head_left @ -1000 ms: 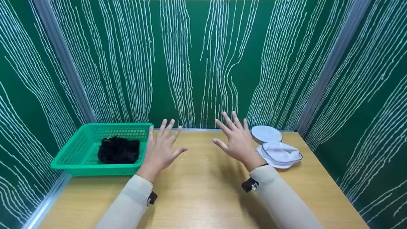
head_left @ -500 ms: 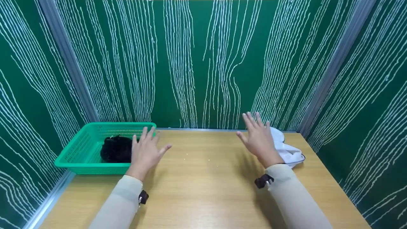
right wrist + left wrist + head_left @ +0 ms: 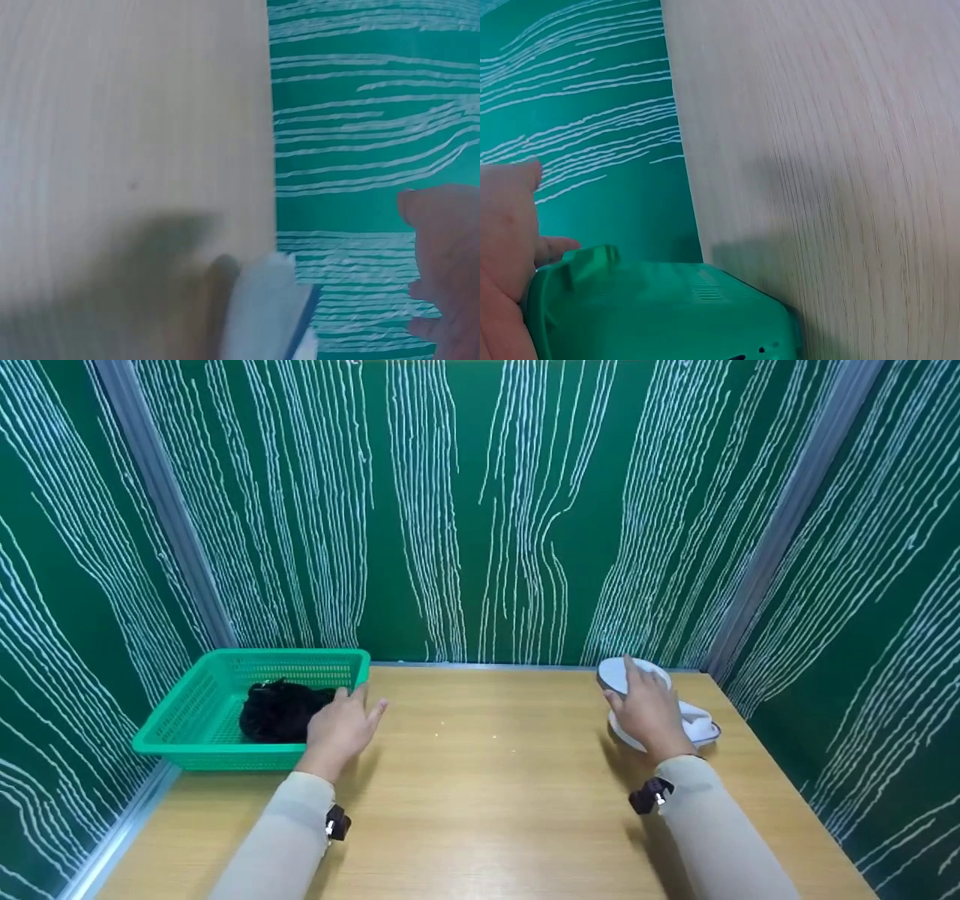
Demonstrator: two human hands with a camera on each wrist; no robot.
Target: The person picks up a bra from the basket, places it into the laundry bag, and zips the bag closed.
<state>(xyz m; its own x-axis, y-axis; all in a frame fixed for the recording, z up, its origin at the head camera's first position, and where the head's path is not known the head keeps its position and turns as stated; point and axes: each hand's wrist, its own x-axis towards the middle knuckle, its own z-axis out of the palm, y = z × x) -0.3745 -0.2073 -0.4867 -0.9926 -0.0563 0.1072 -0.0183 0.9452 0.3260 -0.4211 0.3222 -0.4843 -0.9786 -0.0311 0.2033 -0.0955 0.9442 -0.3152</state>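
Observation:
At the right rim of a green plastic basket [image 3: 225,757], my left hand [image 3: 341,735] lies with its thumb sticking out straight. In the left wrist view the same hand [image 3: 506,255] is against the basket's rim; most of its fingers are hidden. Inside the basket lies a black, fluffy bundle [image 3: 277,712], partly covered by that hand. My right hand [image 3: 649,712] is over a white round fabric bag [image 3: 699,724] with dark edging and a round flap, fingers extended. Whether it touches the bag is unclear; the right wrist view shows the bag [image 3: 259,311] below and beside the hand.
A light wooden table [image 3: 480,810] carries everything. Green panels [image 3: 480,585] with wavy white lines wall its back and sides, with grey metal posts [image 3: 169,517] in the corners. Several tiny pale specks lie mid-table.
My hands have moved apart from mid-table. The left has gone left and down to the basket's rim; the right has gone right and down over the white bag.

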